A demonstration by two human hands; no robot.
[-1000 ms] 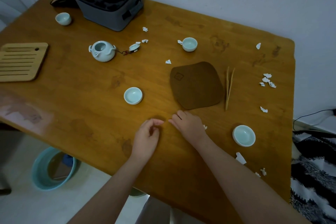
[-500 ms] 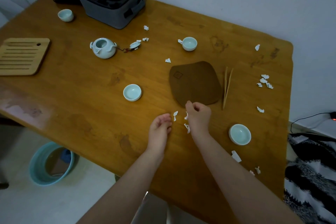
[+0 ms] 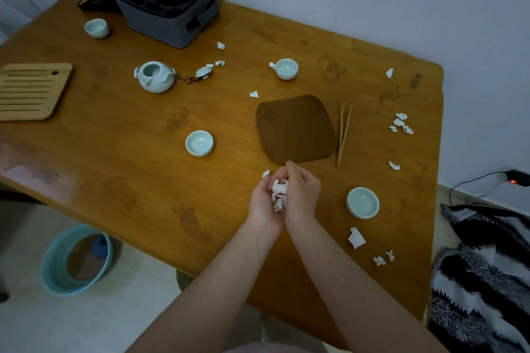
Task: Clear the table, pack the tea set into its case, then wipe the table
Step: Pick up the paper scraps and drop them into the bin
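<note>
- left hand (image 3: 262, 203) + right hand (image 3: 302, 195) cupped together, fingers curled round a wad of paper scraps (image 3: 278, 195), just in from the table (image 3: 114, 180) near edge, middle.
- paper scraps: near weightless, soft, crushable; keep palms closed underneath or bits drop out.
- loose scraps (image 3: 401, 123) left by right edge and near-right corner.
- teapot (image 3: 155, 77), nearest cup (image 3: 362, 203): glazed, brittle, probably slick; take by the body. case (image 3: 169, 0) open, far-left corner.

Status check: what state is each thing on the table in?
Grey fabric case: open.
Pale celadon teapot: upright, lid off.
Four pale celadon cups: upright, empty.
White paper scraps: bunch gripped between left hand and right hand, rest scattered.
Brown leathery mat: lying flat.
</note>
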